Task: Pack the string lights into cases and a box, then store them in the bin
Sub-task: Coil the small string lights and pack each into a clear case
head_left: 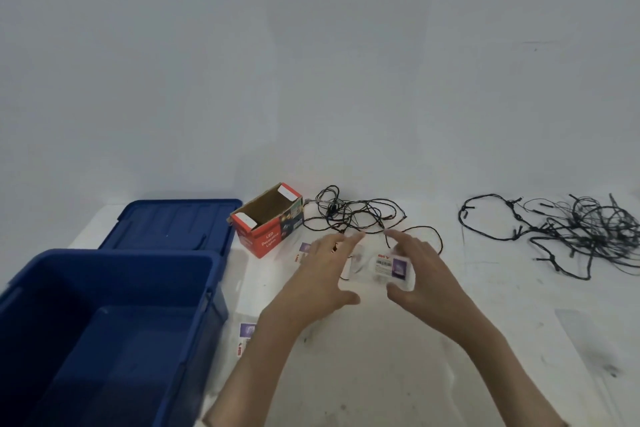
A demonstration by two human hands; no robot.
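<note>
Pale grey wall fills the upper half of the view, and below it a white bench, smudged with dark marks, carries everything. At the near left stands an open blue bin, with its blue lid lying flat just behind it. Beside the lid sits a red cardboard box, open at the top and printed "LED Decorative Lights". Just right of the box lies a loose tangle of thin dark string lights, and well apart at the far right a larger dark bundle. Both hands reach over the middle of the bench: the right hand curls its fingers and thumb around a small clear plastic case with a purple and white label, while the left hand hovers spread open beside it, gripping nothing. Two more labelled clear cases lie flat, one near the box, another beside the bin
</note>
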